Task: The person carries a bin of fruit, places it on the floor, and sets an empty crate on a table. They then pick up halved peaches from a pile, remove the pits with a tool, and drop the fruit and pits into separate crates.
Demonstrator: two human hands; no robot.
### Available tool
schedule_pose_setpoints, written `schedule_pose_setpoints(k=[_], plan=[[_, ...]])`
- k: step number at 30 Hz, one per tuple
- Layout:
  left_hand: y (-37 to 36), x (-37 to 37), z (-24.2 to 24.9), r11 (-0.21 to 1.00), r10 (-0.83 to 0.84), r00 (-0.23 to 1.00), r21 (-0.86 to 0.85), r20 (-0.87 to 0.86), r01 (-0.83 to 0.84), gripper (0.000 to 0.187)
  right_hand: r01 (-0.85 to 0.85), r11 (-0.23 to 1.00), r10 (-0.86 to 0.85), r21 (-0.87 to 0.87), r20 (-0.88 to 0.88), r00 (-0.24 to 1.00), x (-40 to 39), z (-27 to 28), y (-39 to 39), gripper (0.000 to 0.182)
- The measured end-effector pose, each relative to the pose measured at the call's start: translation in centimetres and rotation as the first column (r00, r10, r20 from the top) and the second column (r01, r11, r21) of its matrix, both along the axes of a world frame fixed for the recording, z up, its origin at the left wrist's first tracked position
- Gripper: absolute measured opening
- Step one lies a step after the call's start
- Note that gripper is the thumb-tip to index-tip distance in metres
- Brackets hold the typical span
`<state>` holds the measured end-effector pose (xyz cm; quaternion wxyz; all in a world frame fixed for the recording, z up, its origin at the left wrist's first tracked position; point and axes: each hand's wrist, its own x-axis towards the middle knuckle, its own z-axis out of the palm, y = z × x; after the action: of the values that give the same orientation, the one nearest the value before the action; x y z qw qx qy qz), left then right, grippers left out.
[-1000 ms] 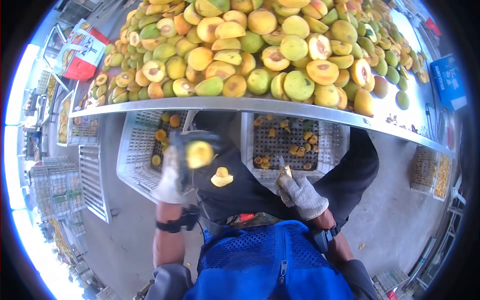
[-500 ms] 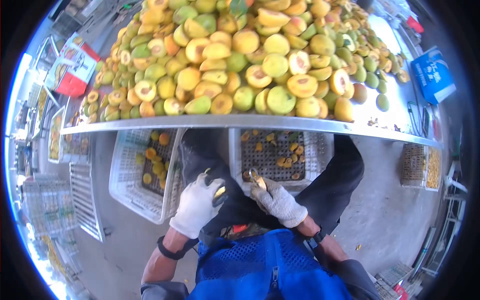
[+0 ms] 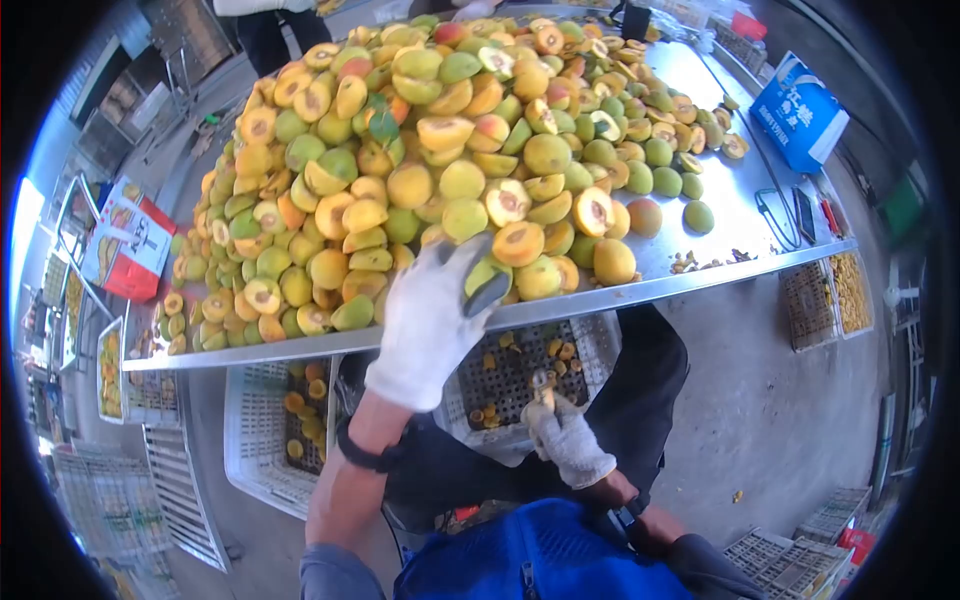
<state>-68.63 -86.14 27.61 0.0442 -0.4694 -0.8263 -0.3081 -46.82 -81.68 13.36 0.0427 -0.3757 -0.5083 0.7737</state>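
My left hand (image 3: 428, 325), in a white glove with dark finger coverings, reaches over the table's front edge into a heap of yellow-green peaches (image 3: 340, 215). Its fingers and thumb close around a green-yellow peach (image 3: 484, 277) at the front of the heap, partly hidden by the fingers. Many peaches in the heap are halved, some with the stone showing. Low in front of my body, my right hand (image 3: 566, 444), also gloved, grips a pitting tool (image 3: 543, 388) with a metal loop at its tip. Most of the tool's handle is hidden in the fist.
Under the metal table (image 3: 640, 295), a white crate (image 3: 458, 400) holds scraps, and another crate (image 3: 265, 470) at left holds peaches. A blue box (image 3: 798, 115) and a phone (image 3: 803, 215) are at the table's right. Another person's sleeve (image 3: 262, 5) shows at the far side.
My left hand has moved up from my lap to the heap, and the yellow piece it held is no longer seen. My right hand keeps the tool low. The view has shifted and tilted.
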Motion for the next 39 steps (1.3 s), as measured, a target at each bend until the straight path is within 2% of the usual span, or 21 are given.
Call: schedule_pose_setpoints(k=[1, 4, 5, 8, 11, 12, 13, 15, 16, 17, 19, 20, 22, 23, 25, 26, 27, 28, 32, 35, 39], plan=[[1.6, -0.4, 0.1, 0.998, -0.042, 0.999, -0.054, -0.018, 0.040, 0.045, -0.020, 1.000, 0.020, -0.014, -0.012, 1.000, 0.0, 0.0, -0.2, 0.021], [5.7, -0.8, -0.6, 0.908, -0.138, 0.968, -0.417, -0.212, 0.038, 0.049, -0.097, 0.995, 0.098, 0.030, -0.016, 0.995, 0.2, -0.7, -0.5, 0.019], [6.1, -1.0, -0.7, 0.909, -0.150, 0.967, -0.413, -0.205, 0.054, 0.051, -0.111, 0.993, 0.112, 0.033, -0.020, 0.994, 0.3, -0.6, -0.3, 0.019], [6.1, -1.8, -1.5, 0.901, -0.197, 0.960, -0.423, -0.198, 0.097, 0.050, 0.021, 0.998, -0.027, -0.062, -0.092, 0.995, 0.8, -0.2, 0.0, 0.022], [3.9, -2.0, -2.6, 0.984, -0.153, 0.969, -0.123, -0.193, 0.130, 0.045, 0.055, 0.994, -0.069, -0.095, -0.154, 0.986, 0.3, 2.4, 1.4, 0.026], [2.8, -1.6, -2.4, 0.982, -0.189, 0.977, -0.015, -0.103, 0.189, 0.049, 0.072, 0.992, -0.090, -0.101, -0.178, 0.980, -0.1, 3.1, 1.7, 0.030], [1.6, -0.5, -1.7, 0.974, -0.224, 0.966, -0.017, -0.125, 0.224, 0.053, 0.093, 0.995, -0.096, -0.024, -0.229, 0.969, -0.7, 2.9, 2.1, 0.036], [-0.9, 1.8, -0.6, 0.957, -0.289, 0.943, -0.016, -0.164, 0.290, 0.061, 0.037, 0.997, -0.054, -0.067, -0.257, 0.965, -1.5, 5.7, 3.4, 0.037], [-1.8, 2.9, -1.1, 0.947, -0.320, 0.931, -0.056, -0.173, 0.315, 0.067, 0.037, 0.999, -0.042, -0.022, -0.294, 0.955, -2.2, 4.9, 3.5, 0.038], [-2.6, 3.7, -2.2, 0.931, -0.365, 0.915, -0.060, -0.173, 0.360, 0.066, 0.035, 0.996, -0.058, -0.085, -0.289, 0.956, -2.5, 5.0, 3.3, 0.038], [-3.9, 5.2, -3.8, 0.937, -0.350, 0.928, -0.052, -0.127, 0.346, 0.064, 0.036, 0.977, -0.093, -0.209, -0.273, 0.957, -3.0, 5.2, 3.0, 0.040], [-4.5, 5.3, -3.9, 0.930, -0.362, 0.930, 0.046, -0.063, 0.365, 0.060, 0.060, 0.958, -0.147, -0.281, -0.298, 0.943, -3.1, 5.7, 2.7, 0.040], [-5.4, 5.5, -5.0, 0.909, -0.370, 0.894, 0.300, 0.253, 0.291, 0.059, 0.073, 0.896, -0.231, -0.438, -0.320, 0.919, -3.2, 7.4, 2.1, 0.037], [-5.9, 5.7, -5.6, 0.885, -0.388, 0.833, 0.412, 0.395, 0.217, 0.059, 0.018, 0.891, -0.194, -0.454, -0.345, 0.918, -3.1, 6.6, 1.9, 0.037], [-6.7, 6.6, -6.4, 0.831, -0.407, 0.593, 0.552, 0.695, -0.076, 0.057, -0.096, 0.873, -0.122, -0.478, -0.404, 0.906, -3.1, 5.2, 1.8, 0.036], [-6.8, 7.2, -6.9, 0.767, -0.454, 0.431, 0.588, 0.780, -0.258, 0.056, 0.059, 0.886, -0.192, -0.460, -0.247, 0.950, -3.8, 5.8, 1.1, 0.036], [-6.9, 7.4, -7.4, 0.691, -0.516, 0.257, 0.574, 0.817, -0.439, 0.055, 0.039, 0.895, -0.167, -0.444, -0.254, 0.953, -3.8, 5.9, 1.0, 0.036], [-6.8, 7.2, -8.3, 0.682, -0.535, 0.325, 0.626, 0.779, -0.378, 0.053, 0.017, 0.904, -0.142, -0.428, -0.261, 0.955, -3.8, 5.9, 0.8, 0.036], [-7.3, 7.2, -11.8, 0.771, -0.446, 0.231, 0.502, 0.865, -0.392, 0.052, 0.024, 0.936, -0.131, -0.352, -0.281, 0.951, -4.3, 5.4, -0.3, 0.033], [-7.6, 7.9, -13.0, 0.729, -0.491, 0.174, 0.512, 0.854, -0.455, 0.054, -0.134, 0.979, 0.105, -0.155, -0.184, 0.977, -3.9, 5.1, -0.2, 0.025], [-7.7, 7.9, -14.2, 0.696, -0.467, 0.120, 0.448, 0.876, -0.561, 0.048, -0.088, 0.995, 0.093, 0.044, -0.133, 0.987, -4.1, 4.8, -1.3, 0.026]])
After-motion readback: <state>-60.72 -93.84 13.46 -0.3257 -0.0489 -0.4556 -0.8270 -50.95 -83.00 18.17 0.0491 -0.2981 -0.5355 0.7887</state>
